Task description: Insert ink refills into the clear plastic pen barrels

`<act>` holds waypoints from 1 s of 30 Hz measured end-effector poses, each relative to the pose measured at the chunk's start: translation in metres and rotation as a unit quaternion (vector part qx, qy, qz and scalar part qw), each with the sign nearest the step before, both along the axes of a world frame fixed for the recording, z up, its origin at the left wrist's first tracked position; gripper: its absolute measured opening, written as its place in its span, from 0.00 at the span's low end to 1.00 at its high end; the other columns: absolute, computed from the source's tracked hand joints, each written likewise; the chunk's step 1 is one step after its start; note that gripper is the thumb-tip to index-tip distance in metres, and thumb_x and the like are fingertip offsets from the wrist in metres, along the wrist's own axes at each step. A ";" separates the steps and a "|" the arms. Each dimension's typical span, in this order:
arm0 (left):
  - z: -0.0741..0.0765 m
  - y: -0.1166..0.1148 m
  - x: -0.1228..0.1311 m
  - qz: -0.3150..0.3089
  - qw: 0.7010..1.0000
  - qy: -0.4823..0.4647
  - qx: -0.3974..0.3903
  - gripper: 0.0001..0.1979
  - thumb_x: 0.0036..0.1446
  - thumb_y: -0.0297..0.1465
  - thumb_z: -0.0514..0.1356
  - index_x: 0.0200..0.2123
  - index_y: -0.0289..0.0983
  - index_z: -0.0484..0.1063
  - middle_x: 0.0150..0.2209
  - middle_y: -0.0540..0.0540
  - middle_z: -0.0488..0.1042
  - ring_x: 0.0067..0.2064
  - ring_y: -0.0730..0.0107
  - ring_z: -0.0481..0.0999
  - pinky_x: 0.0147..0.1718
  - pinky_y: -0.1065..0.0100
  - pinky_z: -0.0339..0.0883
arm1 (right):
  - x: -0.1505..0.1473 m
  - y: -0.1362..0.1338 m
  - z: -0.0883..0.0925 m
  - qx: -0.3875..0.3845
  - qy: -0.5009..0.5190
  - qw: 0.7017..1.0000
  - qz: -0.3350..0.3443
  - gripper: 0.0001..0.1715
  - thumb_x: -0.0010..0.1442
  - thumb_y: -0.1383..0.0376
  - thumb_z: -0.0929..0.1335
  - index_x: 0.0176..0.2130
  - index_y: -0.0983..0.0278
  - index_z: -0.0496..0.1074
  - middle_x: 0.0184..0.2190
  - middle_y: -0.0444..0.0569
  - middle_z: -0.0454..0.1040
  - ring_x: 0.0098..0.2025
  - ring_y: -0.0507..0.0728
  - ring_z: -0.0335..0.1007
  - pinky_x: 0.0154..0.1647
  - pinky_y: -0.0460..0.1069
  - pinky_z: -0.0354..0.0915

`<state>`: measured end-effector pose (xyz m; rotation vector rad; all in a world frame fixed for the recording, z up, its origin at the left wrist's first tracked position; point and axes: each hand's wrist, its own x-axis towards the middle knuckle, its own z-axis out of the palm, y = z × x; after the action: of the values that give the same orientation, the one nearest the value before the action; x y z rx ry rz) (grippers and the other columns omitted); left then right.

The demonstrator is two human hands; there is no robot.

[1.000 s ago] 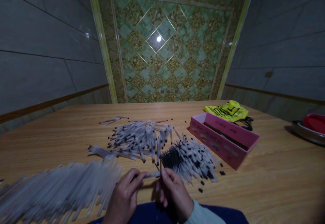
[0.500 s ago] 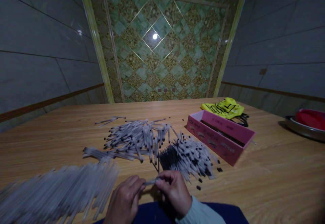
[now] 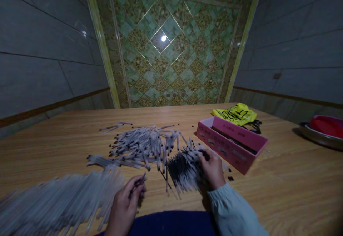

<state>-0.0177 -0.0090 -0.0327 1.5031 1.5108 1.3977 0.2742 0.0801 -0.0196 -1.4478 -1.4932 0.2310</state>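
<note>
Your left hand (image 3: 127, 200) pinching a jutting thin piece (image 3: 144, 177) — your right hand (image 3: 213, 170) half-curled at the tube pile (image 3: 187, 175), hold unclear, pink box (image 3: 227, 144) print illegible

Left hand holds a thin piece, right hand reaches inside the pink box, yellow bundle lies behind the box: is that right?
The right hand isn't inside the pink box; the head view shows it at the pile of slender pieces beside the box. The left hand holds a thin piece, and the yellow bundle lies behind the box.
</note>
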 end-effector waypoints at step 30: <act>-0.004 0.002 0.014 0.011 0.867 -0.480 -0.133 0.11 0.48 0.29 0.64 0.36 0.33 0.69 0.40 0.38 0.78 0.45 0.60 0.75 0.44 0.66 0.70 | -0.115 -0.082 -0.025 -0.325 0.304 0.808 0.387 0.31 0.50 0.42 0.63 0.24 0.68 0.64 0.16 0.44 0.68 0.11 0.44 0.55 0.09 0.39 0.46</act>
<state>-0.0039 -0.0072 -0.0364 0.4474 0.9917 1.5184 0.1588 -0.0022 -0.0441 -0.9748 -1.4118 1.6847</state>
